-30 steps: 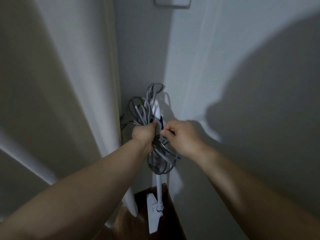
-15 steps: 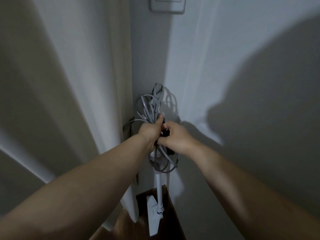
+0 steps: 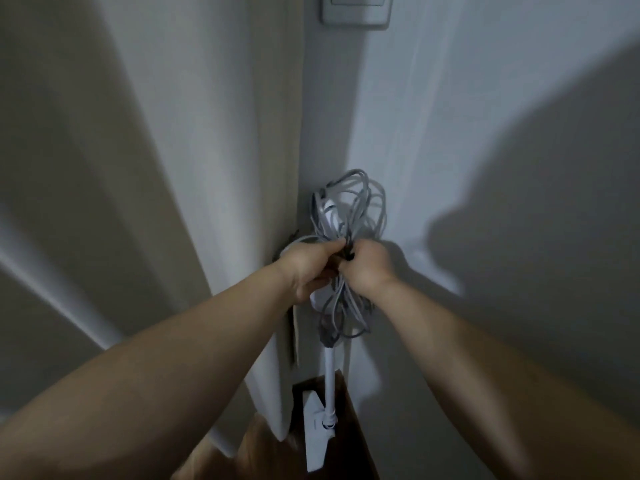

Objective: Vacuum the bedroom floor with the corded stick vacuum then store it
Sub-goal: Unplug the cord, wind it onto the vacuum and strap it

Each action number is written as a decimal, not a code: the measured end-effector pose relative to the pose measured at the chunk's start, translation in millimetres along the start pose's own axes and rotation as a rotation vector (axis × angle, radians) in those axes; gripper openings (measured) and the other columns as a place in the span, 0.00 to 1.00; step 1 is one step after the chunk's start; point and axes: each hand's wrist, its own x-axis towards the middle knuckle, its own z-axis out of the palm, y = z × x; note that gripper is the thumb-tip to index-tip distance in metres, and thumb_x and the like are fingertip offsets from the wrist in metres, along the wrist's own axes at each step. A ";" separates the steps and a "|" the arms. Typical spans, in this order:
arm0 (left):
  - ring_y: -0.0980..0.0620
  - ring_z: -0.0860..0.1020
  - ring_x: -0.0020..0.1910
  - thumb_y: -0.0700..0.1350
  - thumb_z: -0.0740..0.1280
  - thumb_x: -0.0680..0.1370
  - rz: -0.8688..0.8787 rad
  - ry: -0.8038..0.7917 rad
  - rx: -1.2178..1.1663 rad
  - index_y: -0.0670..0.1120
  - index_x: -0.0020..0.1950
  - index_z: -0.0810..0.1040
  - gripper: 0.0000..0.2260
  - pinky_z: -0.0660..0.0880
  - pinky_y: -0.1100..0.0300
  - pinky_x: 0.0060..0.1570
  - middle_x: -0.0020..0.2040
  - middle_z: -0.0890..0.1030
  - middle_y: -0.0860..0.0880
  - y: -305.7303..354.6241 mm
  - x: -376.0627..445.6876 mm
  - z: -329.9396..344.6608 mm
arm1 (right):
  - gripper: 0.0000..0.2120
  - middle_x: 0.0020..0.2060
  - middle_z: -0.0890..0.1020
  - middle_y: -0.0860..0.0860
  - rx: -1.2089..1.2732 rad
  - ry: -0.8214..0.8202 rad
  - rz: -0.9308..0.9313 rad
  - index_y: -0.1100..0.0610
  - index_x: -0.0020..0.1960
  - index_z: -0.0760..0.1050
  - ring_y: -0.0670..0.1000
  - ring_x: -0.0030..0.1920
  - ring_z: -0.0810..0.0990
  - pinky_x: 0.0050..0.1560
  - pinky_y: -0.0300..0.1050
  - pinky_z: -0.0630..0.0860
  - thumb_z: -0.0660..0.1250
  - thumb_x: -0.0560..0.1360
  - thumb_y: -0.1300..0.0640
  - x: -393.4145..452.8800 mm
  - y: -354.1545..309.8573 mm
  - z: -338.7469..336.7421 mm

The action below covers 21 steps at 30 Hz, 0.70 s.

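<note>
Grey cord (image 3: 349,209) loops bunched between clenched fingers of left hand (image 3: 308,263) and right hand (image 3: 369,268), against upright stick vacuum (image 3: 329,372).

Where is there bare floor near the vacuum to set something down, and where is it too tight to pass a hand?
Only a narrow strip of brown floor shows bare, right of the vacuum head, bordered by the wall. It is crowded higher up: the left hand and right hand grip the bundled cord in the corner beside the curtain.
</note>
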 end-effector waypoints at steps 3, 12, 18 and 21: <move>0.53 0.69 0.30 0.37 0.62 0.79 0.133 0.134 0.173 0.39 0.42 0.77 0.08 0.65 0.63 0.30 0.35 0.75 0.44 -1.5 -7.2 -9.7 | 0.14 0.48 0.84 0.57 -0.049 0.021 0.019 0.59 0.52 0.81 0.58 0.50 0.81 0.40 0.39 0.69 0.70 0.73 0.50 6.2 -2.0 6.0; 0.47 0.69 0.60 0.48 0.56 0.80 0.548 0.308 1.133 0.55 0.58 0.75 0.11 0.63 0.54 0.58 0.54 0.82 0.52 -3.7 -23.4 -15.2 | 0.06 0.43 0.82 0.59 -0.154 -0.017 0.076 0.62 0.46 0.79 0.60 0.49 0.81 0.40 0.41 0.68 0.64 0.75 0.60 9.6 -8.8 6.1; 0.46 0.66 0.62 0.43 0.57 0.79 0.596 0.125 1.139 0.54 0.64 0.76 0.17 0.62 0.56 0.62 0.54 0.80 0.46 18.2 -16.4 -10.0 | 0.09 0.38 0.79 0.57 -0.116 -0.037 0.036 0.63 0.46 0.79 0.61 0.48 0.80 0.40 0.42 0.68 0.63 0.74 0.59 6.5 -6.9 -2.0; 0.45 0.67 0.62 0.37 0.57 0.75 0.594 0.018 1.192 0.53 0.67 0.75 0.23 0.67 0.56 0.64 0.57 0.78 0.44 25.6 -8.6 -10.1 | 0.10 0.38 0.78 0.56 0.045 -0.012 0.053 0.64 0.50 0.80 0.56 0.45 0.79 0.36 0.36 0.65 0.65 0.75 0.58 6.4 -3.1 -0.7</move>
